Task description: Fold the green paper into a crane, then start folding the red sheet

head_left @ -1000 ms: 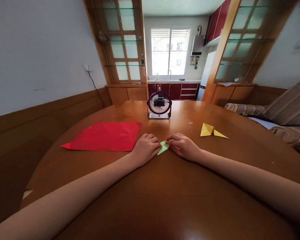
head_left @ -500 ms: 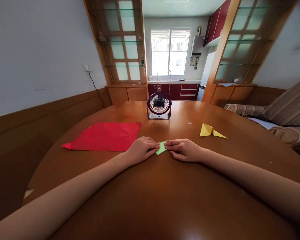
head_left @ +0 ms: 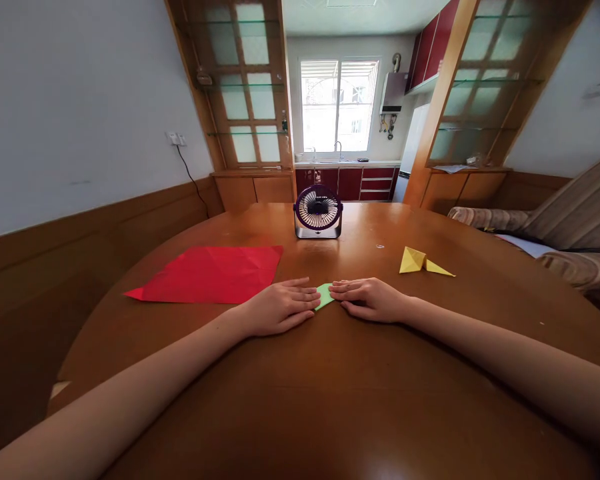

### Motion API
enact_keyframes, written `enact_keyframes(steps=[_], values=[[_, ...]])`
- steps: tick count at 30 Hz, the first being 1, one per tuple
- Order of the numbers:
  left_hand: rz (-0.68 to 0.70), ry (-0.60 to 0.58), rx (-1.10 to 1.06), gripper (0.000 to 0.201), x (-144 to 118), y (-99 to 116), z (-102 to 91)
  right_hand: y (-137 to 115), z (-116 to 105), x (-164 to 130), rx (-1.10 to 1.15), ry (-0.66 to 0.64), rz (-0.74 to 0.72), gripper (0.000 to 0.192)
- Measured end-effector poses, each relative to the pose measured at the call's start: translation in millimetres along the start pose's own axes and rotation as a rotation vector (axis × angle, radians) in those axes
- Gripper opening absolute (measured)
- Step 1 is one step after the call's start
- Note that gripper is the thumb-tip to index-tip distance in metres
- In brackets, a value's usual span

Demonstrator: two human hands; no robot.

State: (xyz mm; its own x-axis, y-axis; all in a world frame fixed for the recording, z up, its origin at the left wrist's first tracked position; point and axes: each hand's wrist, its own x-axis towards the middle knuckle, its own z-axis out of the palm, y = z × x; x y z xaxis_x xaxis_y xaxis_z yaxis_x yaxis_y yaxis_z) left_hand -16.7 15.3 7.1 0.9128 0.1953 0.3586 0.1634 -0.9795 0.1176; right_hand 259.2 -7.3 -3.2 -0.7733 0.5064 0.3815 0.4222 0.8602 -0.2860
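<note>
A small piece of folded green paper (head_left: 325, 296) lies on the wooden table between my hands. My left hand (head_left: 279, 307) rests flat with its fingers stretched out, their tips on the paper's left side. From the other side, my right hand (head_left: 369, 299) lays extended fingers over the paper's right end, its thumb apart and lower on the tabletop. Both hands cover the ends of the paper, so its full shape is hidden. Just beyond my left hand is a large sheet of red paper (head_left: 213, 275), creased, with a pointed left corner.
A small purple desk fan (head_left: 318, 208) stands at the middle of the table (head_left: 330, 400), past my hands. Folded yellow paper (head_left: 413, 260) with a pointed tail sits to the right. A striped armchair (head_left: 575, 220) is beyond the table's right edge.
My left hand has flattened out and its fingers have spread, with the hand shifted slightly left and lower. My right hand and the green paper stay in nearly the same place.
</note>
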Motion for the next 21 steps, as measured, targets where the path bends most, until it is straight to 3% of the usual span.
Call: enact_keyframes(steps=[4, 21], values=[[-0.047, -0.002, -0.067, 0.035, 0.9, 2.9, 1.0, 0.3, 0.7, -0.9, 0.001, 0.014, -0.007, 0.038], [-0.073, -0.045, 0.051, 0.037, 2.2, 7.9, 3.6, 8.0, 2.3, -3.0, -0.016, -0.025, 0.024, 0.039]])
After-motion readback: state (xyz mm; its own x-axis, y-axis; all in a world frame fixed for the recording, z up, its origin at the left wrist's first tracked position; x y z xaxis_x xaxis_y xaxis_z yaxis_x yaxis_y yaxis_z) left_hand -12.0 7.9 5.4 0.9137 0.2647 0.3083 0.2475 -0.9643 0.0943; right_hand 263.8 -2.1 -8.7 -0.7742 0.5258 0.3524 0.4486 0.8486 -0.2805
